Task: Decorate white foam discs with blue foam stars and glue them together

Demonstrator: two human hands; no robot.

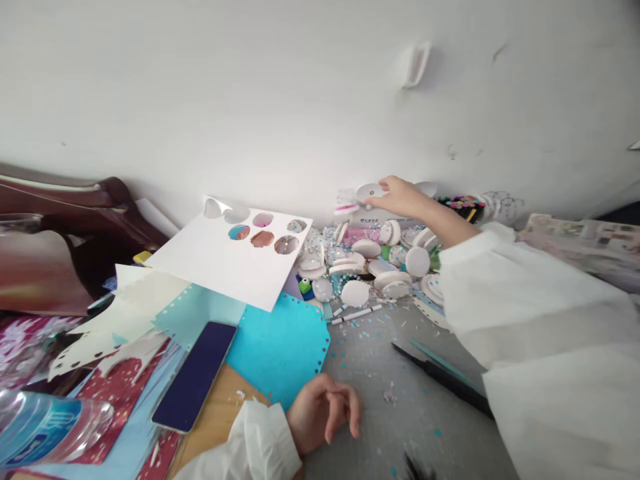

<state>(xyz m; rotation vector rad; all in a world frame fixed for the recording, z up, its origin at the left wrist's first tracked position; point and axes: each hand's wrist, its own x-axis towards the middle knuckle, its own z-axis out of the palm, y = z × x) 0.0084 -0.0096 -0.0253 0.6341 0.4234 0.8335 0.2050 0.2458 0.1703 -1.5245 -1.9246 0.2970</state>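
My right hand (400, 198) reaches to the back of the desk by the wall. Its thumb and fingers close on the edge of a white disc (369, 191) with a small dark mark at its middle. Below it lies a heap of thick white paper discs (367, 249) strewn with tiny blue and white bits. My left hand (325, 412) rests on the grey desk, fingers loosely curled and holding nothing. Near it is a bright blue paper (280, 343) with punched edges. A white sheet (220, 250) with several round holes leans over that paper.
A dark phone (195, 377) and a water bottle (47, 427) lie at the left on papers. Black-handled scissors or a similar dark pointed tool (445, 380) lie by my right sleeve. A white pen (356, 315) is at the heap's front. Behind stands the wall (300, 100).
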